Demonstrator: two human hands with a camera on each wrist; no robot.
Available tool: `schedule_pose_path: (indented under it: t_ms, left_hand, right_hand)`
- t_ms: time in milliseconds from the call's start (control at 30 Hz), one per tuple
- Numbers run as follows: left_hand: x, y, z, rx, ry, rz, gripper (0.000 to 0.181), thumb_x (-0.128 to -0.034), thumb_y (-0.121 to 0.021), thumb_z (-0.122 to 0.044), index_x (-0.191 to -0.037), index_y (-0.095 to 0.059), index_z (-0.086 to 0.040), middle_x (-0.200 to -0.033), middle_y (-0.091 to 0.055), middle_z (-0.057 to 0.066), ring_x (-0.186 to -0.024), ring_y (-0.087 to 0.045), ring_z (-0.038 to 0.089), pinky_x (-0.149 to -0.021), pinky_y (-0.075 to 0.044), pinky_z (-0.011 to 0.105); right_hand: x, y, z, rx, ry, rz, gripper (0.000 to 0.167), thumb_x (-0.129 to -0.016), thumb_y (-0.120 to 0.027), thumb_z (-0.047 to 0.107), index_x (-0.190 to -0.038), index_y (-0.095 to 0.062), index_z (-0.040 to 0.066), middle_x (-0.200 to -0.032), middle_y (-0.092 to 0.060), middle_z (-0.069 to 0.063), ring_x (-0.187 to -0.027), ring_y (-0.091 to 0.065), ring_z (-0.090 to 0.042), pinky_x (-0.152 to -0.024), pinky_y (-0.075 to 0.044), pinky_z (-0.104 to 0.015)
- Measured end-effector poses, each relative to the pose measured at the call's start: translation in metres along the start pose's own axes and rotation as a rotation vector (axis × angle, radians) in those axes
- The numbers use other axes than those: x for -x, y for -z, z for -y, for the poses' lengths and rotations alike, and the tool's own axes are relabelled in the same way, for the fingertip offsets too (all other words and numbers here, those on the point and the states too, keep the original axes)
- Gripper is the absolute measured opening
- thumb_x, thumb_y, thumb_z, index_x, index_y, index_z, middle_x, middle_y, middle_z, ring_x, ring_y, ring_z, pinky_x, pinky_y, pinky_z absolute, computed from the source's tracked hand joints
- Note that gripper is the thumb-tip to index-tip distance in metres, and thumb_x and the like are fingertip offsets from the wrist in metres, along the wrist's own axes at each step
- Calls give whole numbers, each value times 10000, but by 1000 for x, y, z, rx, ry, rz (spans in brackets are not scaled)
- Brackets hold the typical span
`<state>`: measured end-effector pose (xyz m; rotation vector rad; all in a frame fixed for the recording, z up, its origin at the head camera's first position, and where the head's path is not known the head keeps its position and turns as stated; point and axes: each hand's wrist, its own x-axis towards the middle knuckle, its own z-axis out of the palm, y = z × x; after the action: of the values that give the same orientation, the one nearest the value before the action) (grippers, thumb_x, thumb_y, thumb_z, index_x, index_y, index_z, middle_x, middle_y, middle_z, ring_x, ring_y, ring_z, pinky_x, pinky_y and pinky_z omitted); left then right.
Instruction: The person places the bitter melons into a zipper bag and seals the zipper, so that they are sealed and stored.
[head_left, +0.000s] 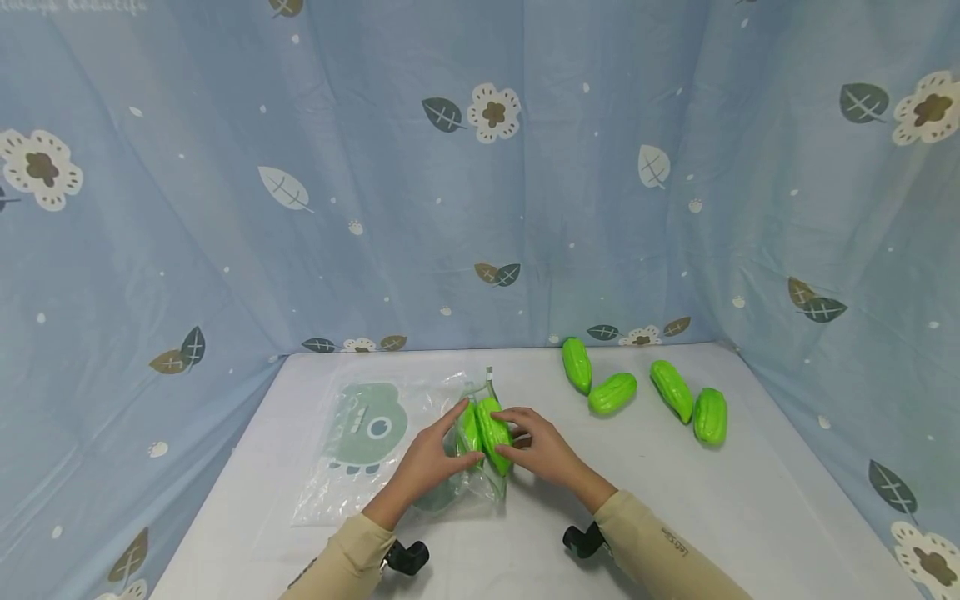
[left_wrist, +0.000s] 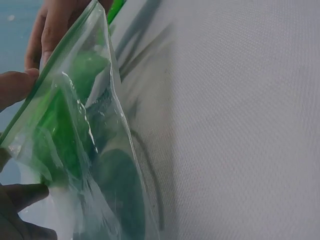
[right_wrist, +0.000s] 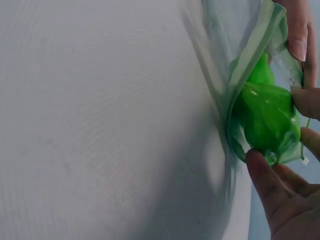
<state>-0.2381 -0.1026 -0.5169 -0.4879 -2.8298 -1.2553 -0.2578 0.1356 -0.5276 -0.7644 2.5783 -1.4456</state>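
A clear zip bag (head_left: 420, 392) printed with a green cartoon dinosaur lies on the white table, its mouth standing open to the right. My left hand (head_left: 432, 458) grips the bag near its mouth, thumb and forefinger spread along it. One bright green, ridged bitter melon (head_left: 468, 429) is inside the bag, seen partly through the film. At the mouth, my right hand (head_left: 542, 446) holds a second bitter melon (right_wrist: 267, 112) between thumb and fingers, its front end within the opening. The bag's green zip edge (right_wrist: 250, 55) curves around this melon in the right wrist view.
Several more bitter melons lie at the back right of the table, one (head_left: 577, 365) near the curtain and another (head_left: 710, 416) farthest right. A blue patterned curtain (head_left: 480, 208) hangs behind and at both sides of the table (head_left: 637, 492).
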Motion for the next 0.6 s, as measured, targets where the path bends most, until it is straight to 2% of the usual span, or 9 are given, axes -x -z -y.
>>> schedule_pose_path:
  t_ms: [100, 200, 300, 500, 600]
  left_hand:
    - [0, -1, 1, -20, 2, 0, 893, -842, -823, -456, -1586, -392, -215, -1548, -456, 181, -1383, -462, 430, -1101, -394, 620]
    - [1, -1, 2, -32, 9, 1, 899, -834, -829, -456, -1586, -392, -225, -1580, -384, 232, -1400, -383, 526, -1105, -345, 678]
    - [1, -1, 2, -30, 12, 1, 905, -828, -836, -450, -1586, -393, -229, -1600, -333, 250, -1393, -338, 586, -1078, -348, 713]
    - [0, -1, 2, -20, -5, 7, 924, -836, -836, -431, -1597, -369, -196, -1568, -418, 194, -1393, -446, 435, -1082, -423, 607]
    - [-1, -2, 1, -15, -17, 3, 937, -841, -832, -430, -1600, -354, -159, -1541, -463, 184, -1369, -482, 418, -1075, -441, 586]
  right_hand:
    - [-1, -1, 0, -1, -2, 6, 539, -944, -753, 211, -1444, -575, 121, -1433, -520, -138, -1073, -669, -279, -900, -587, -374]
    - [-2, -2, -1, -3, -1, 13, 547, -949, -748, 221, -1455, -566, 120, -1458, -498, -141, -1081, -666, -275, -907, -585, -376]
    - [-3, -3, -2, -7, -1, 18, 553, -957, -738, 238, -1465, -555, 116, -1482, -474, -141, -1095, -661, -273, -919, -581, -383]
    - [-3, -4, -1, -16, -4, 17, 559, -960, -734, 247, -1469, -549, 109, -1493, -459, -156, -1109, -656, -294, -929, -578, -407]
    - [-4, -4, -1, -8, -11, 16, 560, -956, -740, 248, -1468, -552, 118, -1495, -459, -151, -1106, -656, -277, -925, -579, -387]
